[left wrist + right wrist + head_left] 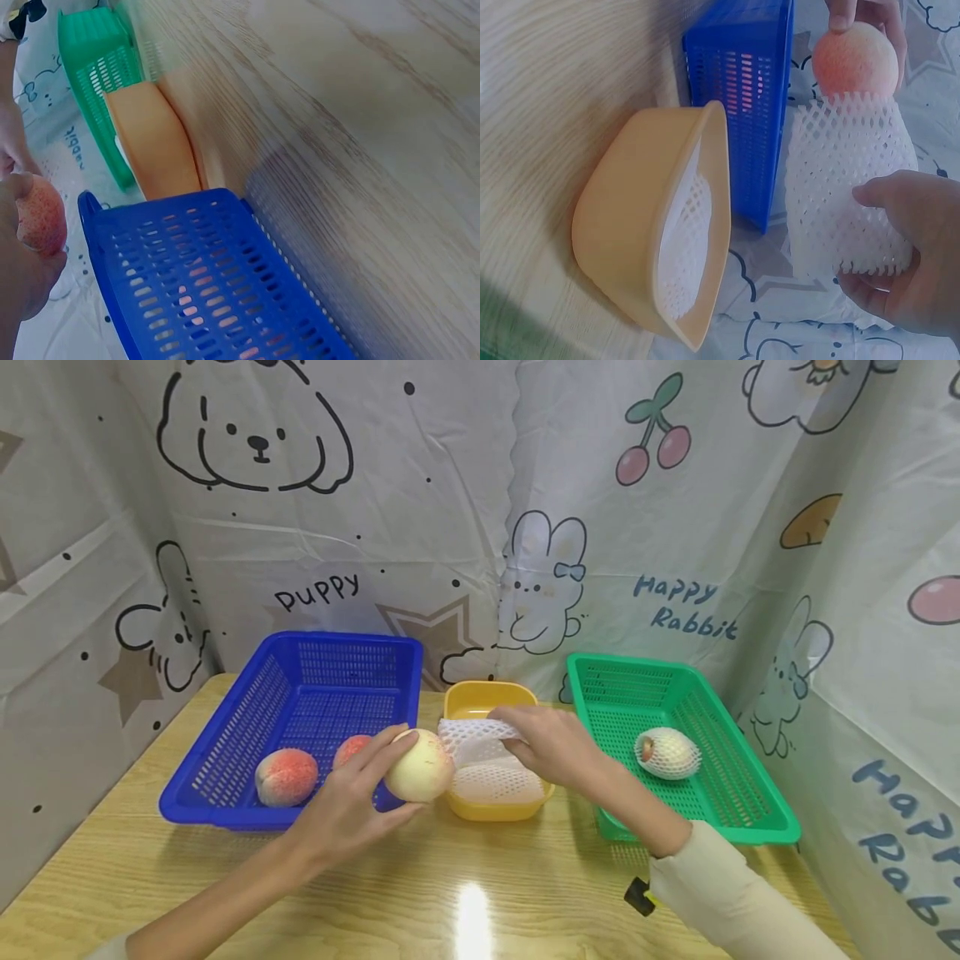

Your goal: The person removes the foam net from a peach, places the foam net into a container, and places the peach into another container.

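My left hand (348, 806) grips a pale yellow and pink peach (422, 767) just in front of the yellow bin. From the other side my right hand (551, 743) pinches a white foam fruit net (847, 180). In the right wrist view the net's open end meets the lower side of the peach (856, 60), most of which is uncovered. Two more peaches lie in the blue basket (216, 814): a red one (287, 777) at the left and another (351, 750) partly behind my left hand. More white foam nets (686, 247) lie in the yellow bin (622, 217).
At the right, a green basket (697, 835) holds one peach wrapped in a foam net (667, 753). The three containers stand side by side on a wooden table (360, 902). A printed curtain (450, 460) hangs behind and at both sides.
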`<state>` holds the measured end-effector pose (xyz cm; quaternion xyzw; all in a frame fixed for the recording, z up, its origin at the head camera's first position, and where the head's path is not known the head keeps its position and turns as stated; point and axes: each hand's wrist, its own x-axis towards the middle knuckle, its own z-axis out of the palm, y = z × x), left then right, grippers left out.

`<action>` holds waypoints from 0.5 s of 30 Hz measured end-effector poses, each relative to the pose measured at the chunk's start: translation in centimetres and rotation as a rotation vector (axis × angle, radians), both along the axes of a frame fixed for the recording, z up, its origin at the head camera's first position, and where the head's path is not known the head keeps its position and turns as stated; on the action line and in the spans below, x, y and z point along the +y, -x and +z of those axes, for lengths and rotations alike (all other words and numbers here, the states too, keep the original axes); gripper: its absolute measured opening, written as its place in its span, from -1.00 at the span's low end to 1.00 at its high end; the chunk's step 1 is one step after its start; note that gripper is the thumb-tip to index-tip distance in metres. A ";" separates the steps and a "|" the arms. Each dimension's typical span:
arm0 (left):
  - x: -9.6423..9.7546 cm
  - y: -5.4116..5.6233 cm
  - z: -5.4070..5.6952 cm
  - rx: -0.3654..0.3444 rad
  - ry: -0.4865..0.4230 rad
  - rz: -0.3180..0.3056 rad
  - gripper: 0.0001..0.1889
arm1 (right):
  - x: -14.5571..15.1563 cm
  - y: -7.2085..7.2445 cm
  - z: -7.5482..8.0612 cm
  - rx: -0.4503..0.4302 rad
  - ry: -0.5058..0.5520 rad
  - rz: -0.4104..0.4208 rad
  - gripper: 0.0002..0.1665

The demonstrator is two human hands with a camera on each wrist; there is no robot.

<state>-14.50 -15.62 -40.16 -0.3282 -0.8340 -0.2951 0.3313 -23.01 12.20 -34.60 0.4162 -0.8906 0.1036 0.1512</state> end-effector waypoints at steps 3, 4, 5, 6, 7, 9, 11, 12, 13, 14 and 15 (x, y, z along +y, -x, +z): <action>-0.5 -0.1 0.0 0.000 0.001 0.020 -0.09 | -0.1 0.5 0.0 -0.005 -0.009 -0.020 -0.67; -0.7 -0.1 0.0 -0.002 0.001 0.022 -0.09 | -0.1 0.6 -0.1 -0.006 -0.012 -0.026 -0.67; -0.8 -0.2 0.0 -0.003 0.000 0.025 -0.09 | -0.1 0.8 -0.1 -0.009 -0.015 -0.030 -0.67; -0.9 -0.2 0.0 -0.004 -0.001 0.027 -0.09 | -0.1 1.0 -0.2 -0.012 -0.017 -0.034 -0.67; -1.0 -0.3 0.0 -0.006 -0.002 0.030 -0.09 | -0.1 1.1 -0.3 -0.012 -0.021 -0.040 -0.67; -1.2 -0.4 0.0 -0.007 -0.003 0.037 -0.10 | -0.1 1.5 -0.5 -0.017 -0.023 -0.050 -0.68; -1.4 -0.5 0.1 -0.010 -0.007 0.043 -0.10 | -0.2 1.8 -0.6 -0.024 -0.026 -0.061 -0.69; -1.5 -0.5 0.1 -0.013 -0.010 0.045 -0.11 | -0.2 1.9 -0.7 -0.027 -0.027 -0.067 -0.69; -1.5 -0.6 0.1 -0.014 -0.010 0.050 -0.11 | -0.2 2.0 -0.8 -0.031 -0.028 -0.072 -0.70; -1.6 -0.6 0.1 -0.015 -0.012 0.055 -0.11 | -0.3 2.2 -0.8 -0.036 -0.029 -0.075 -0.70; -1.6 -0.7 0.1 -0.015 -0.013 0.060 -0.11 | -0.3 2.3 -0.9 -0.038 -0.031 -0.079 -0.70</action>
